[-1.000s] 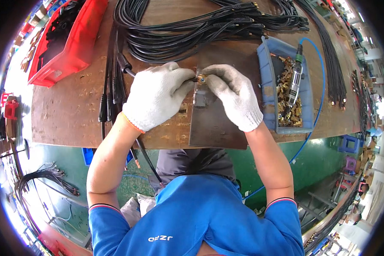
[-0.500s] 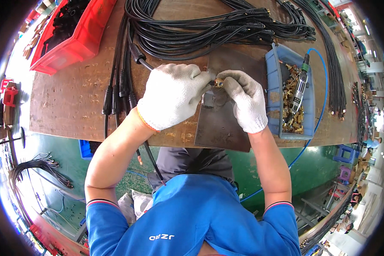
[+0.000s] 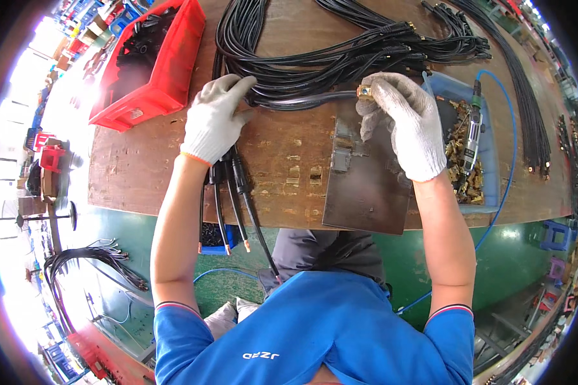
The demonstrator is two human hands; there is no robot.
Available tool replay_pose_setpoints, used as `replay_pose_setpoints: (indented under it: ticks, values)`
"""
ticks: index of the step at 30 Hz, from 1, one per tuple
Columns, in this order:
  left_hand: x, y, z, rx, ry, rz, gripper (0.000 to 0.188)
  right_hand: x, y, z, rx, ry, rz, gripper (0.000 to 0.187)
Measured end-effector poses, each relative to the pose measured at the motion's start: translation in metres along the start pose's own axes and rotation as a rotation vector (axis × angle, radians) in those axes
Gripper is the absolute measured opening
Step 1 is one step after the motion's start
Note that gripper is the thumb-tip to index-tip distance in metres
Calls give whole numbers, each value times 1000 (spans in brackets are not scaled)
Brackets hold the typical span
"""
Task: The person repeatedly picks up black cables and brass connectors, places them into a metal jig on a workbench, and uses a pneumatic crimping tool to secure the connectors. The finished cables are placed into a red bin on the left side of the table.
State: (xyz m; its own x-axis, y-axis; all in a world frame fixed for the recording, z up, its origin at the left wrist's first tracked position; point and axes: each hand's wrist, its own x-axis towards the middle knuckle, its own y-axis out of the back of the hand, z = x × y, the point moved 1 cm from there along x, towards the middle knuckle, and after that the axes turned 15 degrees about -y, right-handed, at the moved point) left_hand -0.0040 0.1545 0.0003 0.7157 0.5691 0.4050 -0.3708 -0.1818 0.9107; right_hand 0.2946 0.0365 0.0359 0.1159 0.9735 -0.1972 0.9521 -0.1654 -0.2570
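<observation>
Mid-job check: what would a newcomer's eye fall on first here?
Probably the bright red bin of black parts at the upper left of the table, then the looped black cables across its far side. After those, the white-gloved right hand stands out right of centre, a small brass-coloured fitting in its grip.

Two hands (image 3: 215, 119) (image 3: 410, 122), one dark plate (image 3: 369, 202)
</observation>
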Motion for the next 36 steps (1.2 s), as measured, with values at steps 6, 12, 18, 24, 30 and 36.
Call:
replay_pose_setpoints:
  ticks: [6, 12, 18, 24, 30, 36]
  values:
    - [11, 6, 26, -179, -145, 48, 47, -19, -9, -2, -85, 21, -73, 22]
    - [16, 24, 66, -346, -206, 21, 47, -37, -10, 15, -488, 336, -32, 27]
    - [12, 19, 77, -559, -129, 4, 45, -40, -15, 18, -485, 361, 2, 19]
    - [9, 20, 82, -570, -102, -12, 45, -36, -18, 15, -523, 422, -9, 16]
    - [8, 21, 80, -583, -144, -34, 46, -37, -19, 13, -586, 447, -50, 11]
    - [15, 26, 86, -535, -227, -53, 45, -31, -19, 23, -562, 484, -74, 12]
